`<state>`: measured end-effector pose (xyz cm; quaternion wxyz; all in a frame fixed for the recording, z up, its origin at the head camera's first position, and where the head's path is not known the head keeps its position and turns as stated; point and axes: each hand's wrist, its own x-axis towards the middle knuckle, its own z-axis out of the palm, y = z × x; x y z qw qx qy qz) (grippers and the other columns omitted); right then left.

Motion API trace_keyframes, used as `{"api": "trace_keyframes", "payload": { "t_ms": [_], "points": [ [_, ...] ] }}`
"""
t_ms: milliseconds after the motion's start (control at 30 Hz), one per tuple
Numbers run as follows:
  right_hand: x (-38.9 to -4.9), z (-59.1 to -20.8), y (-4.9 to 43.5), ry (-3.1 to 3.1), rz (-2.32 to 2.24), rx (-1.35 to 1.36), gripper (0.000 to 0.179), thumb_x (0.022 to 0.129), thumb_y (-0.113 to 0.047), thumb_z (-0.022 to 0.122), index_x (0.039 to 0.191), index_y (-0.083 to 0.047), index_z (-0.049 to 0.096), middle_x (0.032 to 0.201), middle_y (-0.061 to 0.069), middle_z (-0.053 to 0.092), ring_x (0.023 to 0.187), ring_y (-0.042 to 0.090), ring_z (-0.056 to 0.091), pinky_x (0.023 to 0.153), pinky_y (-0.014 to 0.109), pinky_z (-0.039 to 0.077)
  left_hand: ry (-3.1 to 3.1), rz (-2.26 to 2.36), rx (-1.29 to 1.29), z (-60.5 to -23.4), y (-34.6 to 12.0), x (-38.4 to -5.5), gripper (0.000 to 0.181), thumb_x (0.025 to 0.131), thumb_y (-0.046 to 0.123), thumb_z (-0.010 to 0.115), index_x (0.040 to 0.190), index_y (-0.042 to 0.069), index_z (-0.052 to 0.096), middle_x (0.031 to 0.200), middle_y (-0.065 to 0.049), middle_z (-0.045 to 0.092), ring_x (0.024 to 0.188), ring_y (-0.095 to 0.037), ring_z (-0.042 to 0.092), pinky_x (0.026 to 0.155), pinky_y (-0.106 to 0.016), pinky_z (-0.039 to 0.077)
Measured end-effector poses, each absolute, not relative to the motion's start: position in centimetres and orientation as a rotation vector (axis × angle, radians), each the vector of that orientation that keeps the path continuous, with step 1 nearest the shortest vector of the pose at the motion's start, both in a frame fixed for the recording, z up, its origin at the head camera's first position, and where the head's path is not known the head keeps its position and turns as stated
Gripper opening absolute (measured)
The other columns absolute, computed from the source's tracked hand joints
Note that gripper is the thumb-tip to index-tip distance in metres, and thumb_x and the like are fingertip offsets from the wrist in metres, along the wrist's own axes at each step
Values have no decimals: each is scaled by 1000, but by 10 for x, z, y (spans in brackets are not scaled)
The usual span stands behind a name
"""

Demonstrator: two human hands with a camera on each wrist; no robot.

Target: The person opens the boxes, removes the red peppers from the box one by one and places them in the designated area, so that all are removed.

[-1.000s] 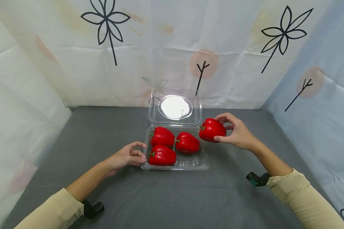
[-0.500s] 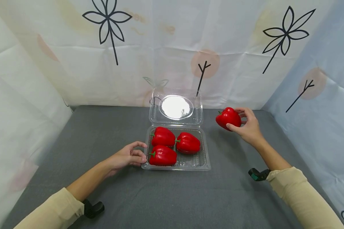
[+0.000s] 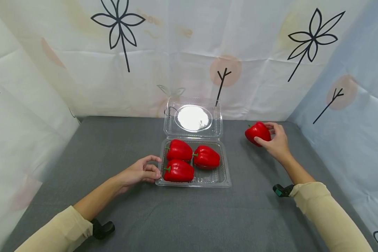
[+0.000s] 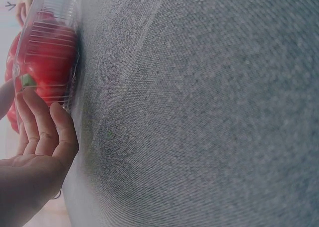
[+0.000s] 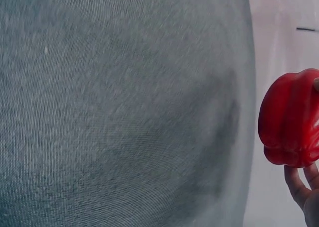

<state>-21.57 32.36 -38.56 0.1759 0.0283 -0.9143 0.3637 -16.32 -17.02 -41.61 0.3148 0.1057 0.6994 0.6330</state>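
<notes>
My right hand holds a red bell pepper between thumb and fingers, raised over the table right of the container. The right wrist view shows this bell pepper with fingertips beneath it. A clear plastic clamshell container lies with its lid swung up at the back. Inside are three more red bell peppers: one at back left, one at front left, one at right. My left hand grips the container's left rim, its fingers against the side wall.
Grey cloth covers the table. A patterned curtain hangs behind it, close to the raised lid, and more curtain encloses the right side. Black wrist devices sit at both sleeve cuffs.
My right hand has carried its bell pepper rightward from beside the container's back right corner, ending slightly lower over the right part of the table. The left hand stays put.
</notes>
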Motion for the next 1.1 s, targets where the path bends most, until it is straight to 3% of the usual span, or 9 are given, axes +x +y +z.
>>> {"api": "trace_keyframes", "payload": {
  "t_ms": [200,500,867,1100],
  "points": [
    [-218,-398,333,-2659,1031,-29,61,89,-14,72,139,5,42,133,28,44,115,42,43,85,55,46,1838,1672,264,-416,-171,-163,55,94,13,68,137,2,37,92,-5,67,89,-21,64,88,-36,51],
    [-220,-410,344,-2731,1033,-116,62,98,-27,64,145,4,40,135,29,43,116,45,44,86,54,45,1841,1671,266,-417,-171,-163,55,94,13,68,138,2,37,93,-6,67,89,-21,64,87,-35,51],
    [-221,-401,340,-2794,936,-90,61,97,-25,62,143,7,39,135,32,41,116,47,43,90,62,44,1844,1671,276,-417,-171,-163,55,94,13,68,137,2,37,92,-6,67,89,-21,64,87,-36,51],
    [-219,-394,327,-2762,808,-154,65,94,-30,63,146,1,39,139,32,38,126,49,37,95,70,29,1842,1669,267,-416,-171,-162,55,93,14,69,137,2,37,92,-6,67,89,-21,64,87,-36,51]
  ]
}}
